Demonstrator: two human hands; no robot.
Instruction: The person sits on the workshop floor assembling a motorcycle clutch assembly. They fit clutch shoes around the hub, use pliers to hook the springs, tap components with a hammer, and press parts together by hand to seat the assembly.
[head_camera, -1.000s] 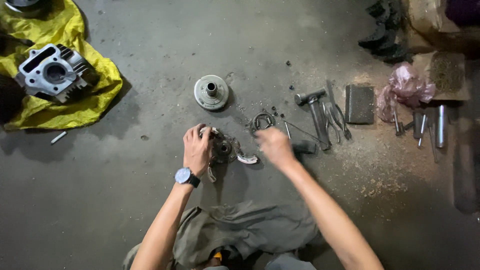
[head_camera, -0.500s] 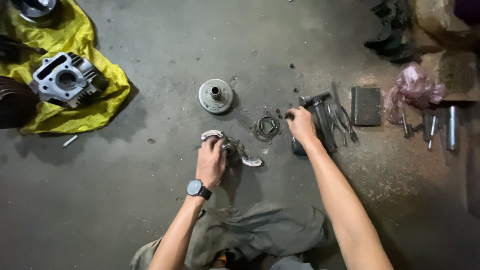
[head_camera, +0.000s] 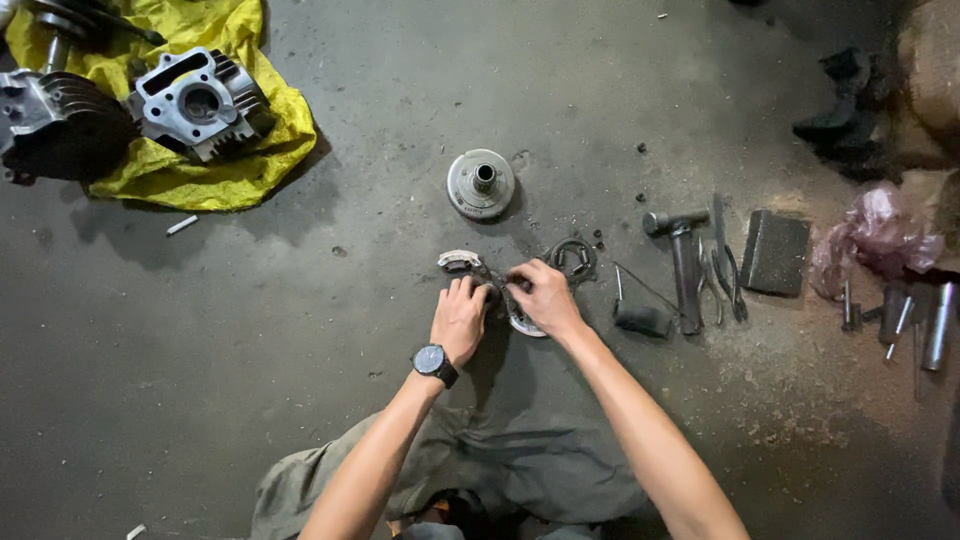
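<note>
Grey metal clutch shoes (head_camera: 500, 285) lie mid-floor (head_camera: 300, 330), gripped by both hands: left hand (head_camera: 460, 318) presses one end, right hand (head_camera: 540, 297) pinches the other. The part should be kept flat and steadied while worked.

Dim, uneven light; the concrete floor (head_camera: 330, 330) reads brightest above the left hand (head_camera: 460, 320) and right hand (head_camera: 540, 298), fading to near-black at corners. Soft shadows fall toward the wearer. Focus fair centrally; slight wide-angle stretch at edges.

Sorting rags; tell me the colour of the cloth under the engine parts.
Yellow cloth, clearest in the head view.
</note>
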